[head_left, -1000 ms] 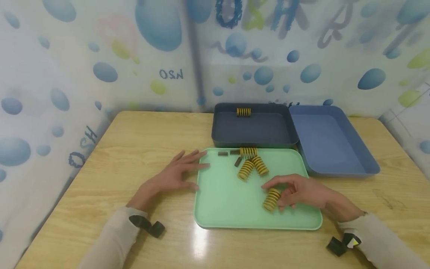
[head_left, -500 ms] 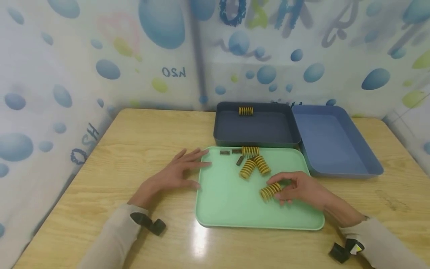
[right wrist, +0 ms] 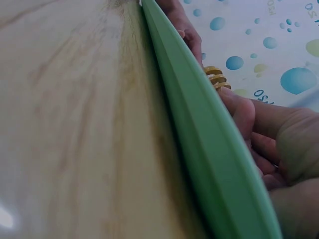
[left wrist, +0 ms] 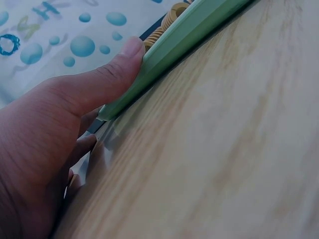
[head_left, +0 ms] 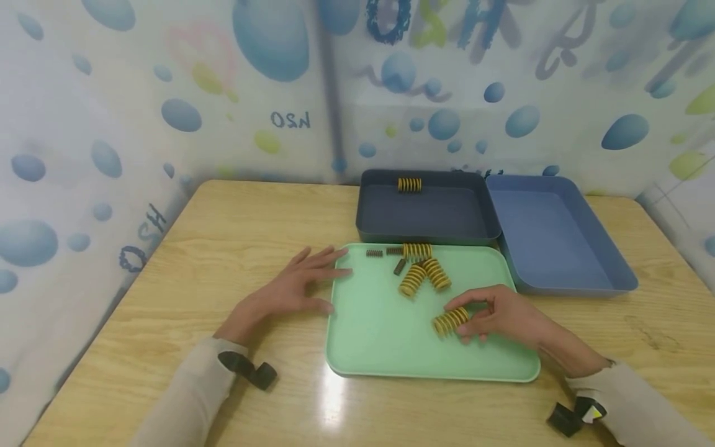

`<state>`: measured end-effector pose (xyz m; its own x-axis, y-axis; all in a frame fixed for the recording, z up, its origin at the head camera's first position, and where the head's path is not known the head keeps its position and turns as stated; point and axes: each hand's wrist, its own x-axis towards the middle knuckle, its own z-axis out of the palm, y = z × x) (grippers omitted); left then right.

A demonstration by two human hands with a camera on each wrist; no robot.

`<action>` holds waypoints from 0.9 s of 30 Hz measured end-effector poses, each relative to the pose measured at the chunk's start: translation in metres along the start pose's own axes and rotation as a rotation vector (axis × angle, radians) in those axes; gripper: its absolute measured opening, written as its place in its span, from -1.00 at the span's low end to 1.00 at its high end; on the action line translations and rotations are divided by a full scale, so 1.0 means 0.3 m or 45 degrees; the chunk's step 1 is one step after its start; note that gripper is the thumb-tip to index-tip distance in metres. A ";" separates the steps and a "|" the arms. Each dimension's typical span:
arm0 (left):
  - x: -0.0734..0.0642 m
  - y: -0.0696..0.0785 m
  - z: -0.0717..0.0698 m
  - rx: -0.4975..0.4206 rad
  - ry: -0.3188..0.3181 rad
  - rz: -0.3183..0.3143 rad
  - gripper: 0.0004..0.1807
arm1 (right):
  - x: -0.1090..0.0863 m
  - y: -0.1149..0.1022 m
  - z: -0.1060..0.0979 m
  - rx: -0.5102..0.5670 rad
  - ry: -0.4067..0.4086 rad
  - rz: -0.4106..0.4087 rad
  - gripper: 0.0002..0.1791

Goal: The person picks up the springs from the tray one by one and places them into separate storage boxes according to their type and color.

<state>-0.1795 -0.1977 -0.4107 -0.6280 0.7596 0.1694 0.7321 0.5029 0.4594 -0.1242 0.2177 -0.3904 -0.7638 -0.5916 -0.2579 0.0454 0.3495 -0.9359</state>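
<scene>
My right hand (head_left: 497,318) pinches a thick yellow coil spring (head_left: 451,321) between thumb and fingers, low over the right half of the green tray (head_left: 380,341). In the right wrist view this coil spring (right wrist: 216,77) shows beyond the tray's edge, at the thumb tip. My left hand (head_left: 290,287) lies at the tray's left rim with fingers spread; in the left wrist view its thumb (left wrist: 117,74) touches the rim. Three more yellow springs (head_left: 412,280) are grouped at the tray's back, beside three small dark springs (head_left: 374,253).
Behind the green tray stands a dark blue-grey tray (head_left: 427,238) with one yellow spring (head_left: 410,185) at its back. A lighter blue tray (head_left: 575,289) stands to its right. All rest on a wooden table (head_left: 223,223) against a patterned wall (head_left: 223,93).
My right hand has moved slightly back with the yellow spring, which has turned from steep to a flatter slant. Over the last half second hardly anything moves. The left hand stays at the rim.
</scene>
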 end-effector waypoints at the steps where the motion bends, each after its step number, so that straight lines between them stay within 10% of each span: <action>1: 0.001 0.000 0.000 0.002 0.000 0.001 -0.20 | 0.000 -0.001 0.000 -0.005 0.000 -0.001 -0.52; 27: 0.004 -0.004 -0.001 -0.014 0.004 0.001 -0.20 | 0.005 0.004 -0.018 0.023 0.122 0.015 -0.48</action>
<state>-0.1811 -0.1973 -0.4108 -0.6283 0.7586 0.1722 0.7295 0.4977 0.4691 -0.1288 0.2210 -0.3905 -0.8211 -0.5152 -0.2457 0.0657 0.3424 -0.9373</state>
